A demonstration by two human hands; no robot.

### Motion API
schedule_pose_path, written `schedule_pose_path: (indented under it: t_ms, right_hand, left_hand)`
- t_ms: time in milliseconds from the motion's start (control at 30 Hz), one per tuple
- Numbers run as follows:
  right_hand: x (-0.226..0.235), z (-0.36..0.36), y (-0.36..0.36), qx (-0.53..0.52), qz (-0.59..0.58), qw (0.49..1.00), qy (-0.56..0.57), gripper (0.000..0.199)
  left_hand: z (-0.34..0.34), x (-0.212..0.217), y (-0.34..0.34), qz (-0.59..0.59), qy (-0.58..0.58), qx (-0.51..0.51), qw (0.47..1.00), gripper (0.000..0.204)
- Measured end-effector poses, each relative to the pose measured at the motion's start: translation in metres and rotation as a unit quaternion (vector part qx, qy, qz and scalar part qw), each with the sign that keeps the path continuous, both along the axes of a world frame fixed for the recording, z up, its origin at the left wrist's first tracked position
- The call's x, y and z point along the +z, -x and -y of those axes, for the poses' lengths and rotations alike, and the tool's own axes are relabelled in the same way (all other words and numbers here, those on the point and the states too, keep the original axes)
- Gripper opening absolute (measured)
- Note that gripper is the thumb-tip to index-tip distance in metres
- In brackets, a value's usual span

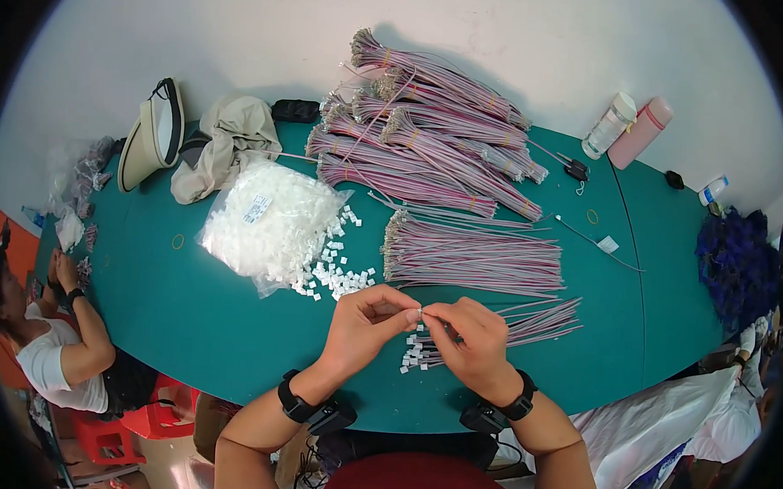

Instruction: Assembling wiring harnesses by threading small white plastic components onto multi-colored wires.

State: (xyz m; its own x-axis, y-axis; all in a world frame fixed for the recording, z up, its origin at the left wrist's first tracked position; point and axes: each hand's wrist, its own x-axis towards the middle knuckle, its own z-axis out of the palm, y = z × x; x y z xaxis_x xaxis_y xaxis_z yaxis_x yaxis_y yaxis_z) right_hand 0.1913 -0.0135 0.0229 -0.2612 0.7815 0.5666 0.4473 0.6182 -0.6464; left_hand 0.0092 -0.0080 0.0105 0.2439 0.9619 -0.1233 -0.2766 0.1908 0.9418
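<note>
Over the near middle of the table, my left hand (370,325) pinches a tiny white connector housing (419,313) between thumb and forefinger. Against it, the fingertips of my right hand (473,340) are pinched together; whatever they grip is hidden or too small to make out. Beneath and beside my right hand lies a loose bunch of grey and pink wires (545,324), with white connectors (415,355) on their left ends. Just beyond, a wider row of similar wires (474,255) lies side by side. Loose white housings (342,280) are scattered to the left of my hands.
A clear bag of white housings (266,226) lies left. Banded wire bundles (431,133) are piled by the wall. A sun visor (154,138), a cloth (230,146), a clear bottle (610,126) and a pink bottle (641,133) stand around. Another person (64,344) sits at far left.
</note>
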Motion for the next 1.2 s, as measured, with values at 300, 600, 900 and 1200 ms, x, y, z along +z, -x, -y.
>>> schedule_pose_path:
  t_ms: [300, 600, 900, 1200]
  right_hand:
    - [-0.0031, 0.0009, 0.003, 0.001, -0.012, 1.0, -0.02, 0.017]
    - [-0.0034, -0.0028, -0.0007, 0.027, 0.014, 0.999, -0.033, 0.017]
    - [-0.0004, -0.0021, 0.0023, 0.001, 0.004, 0.998, -0.062, 0.017]
    - [0.0019, 0.0006, 0.0016, 0.007, 0.034, 0.997, -0.062, 0.018]
  left_hand:
    - [0.0017, 0.0012, -0.0009, -0.022, -0.023, -0.004, 0.999, 0.01]
    - [0.0025, 0.0042, -0.0005, -0.152, -0.137, 0.015, 0.979, 0.009]
    - [0.0009, 0.0003, -0.0009, 0.001, -0.012, -0.005, 1.0, 0.01]
    - [0.0025, 0.0008, -0.0007, 0.011, -0.021, -0.008, 1.0, 0.01]
